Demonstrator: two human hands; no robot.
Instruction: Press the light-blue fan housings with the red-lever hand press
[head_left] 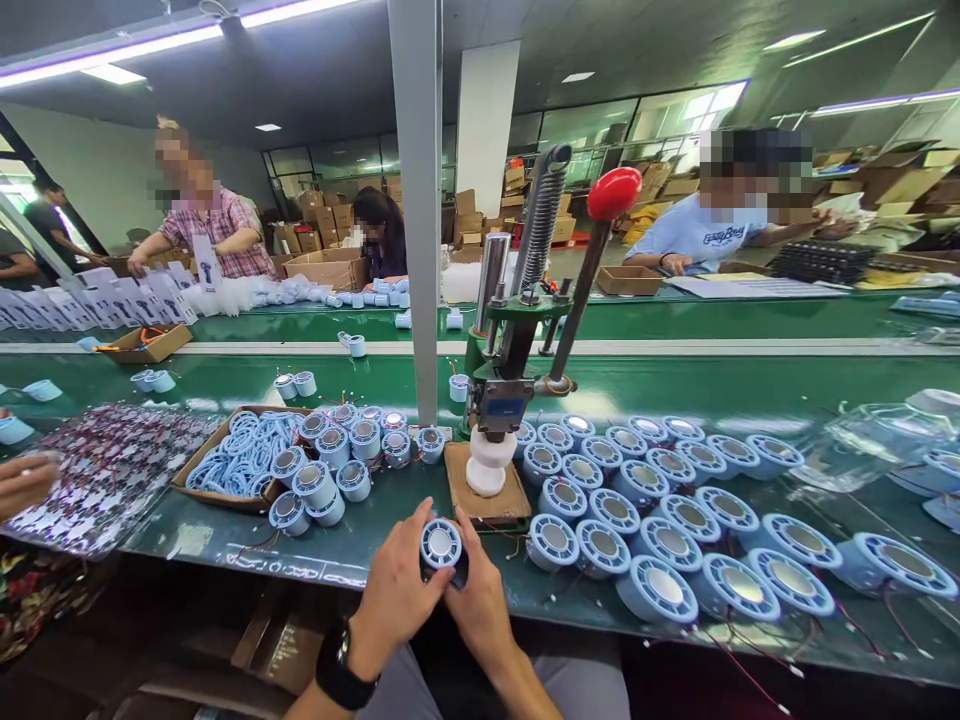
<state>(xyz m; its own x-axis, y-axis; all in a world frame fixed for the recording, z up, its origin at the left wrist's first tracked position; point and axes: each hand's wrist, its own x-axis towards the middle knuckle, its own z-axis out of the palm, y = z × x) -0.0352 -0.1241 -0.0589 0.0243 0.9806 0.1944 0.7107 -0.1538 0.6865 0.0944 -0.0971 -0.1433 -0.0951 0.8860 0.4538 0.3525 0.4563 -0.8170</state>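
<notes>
Both my hands close round one light-blue round housing with a silver disc in its top (440, 543), at the bench's front edge. My left hand (394, 580), with a black watch on the wrist, grips its left side. On its right side sits my right hand (478, 585), thumb near the front rim. The underside of the housing is hidden by my fingers. Just beyond stands a hand lever press (510, 390) with a red knob (615, 193). Its white plastic press head (491, 460) is above a brown cardboard pad (457, 480).
Many similar blue housings (664, 590) with thin wires cover the bench to the right. More housings (315, 485) stand left, beside a cardboard box of blue rings (251, 450). Small wired parts (112, 470) lie farther left, near another person's hand (26, 485). Co-workers sit across the green conveyor (360, 375).
</notes>
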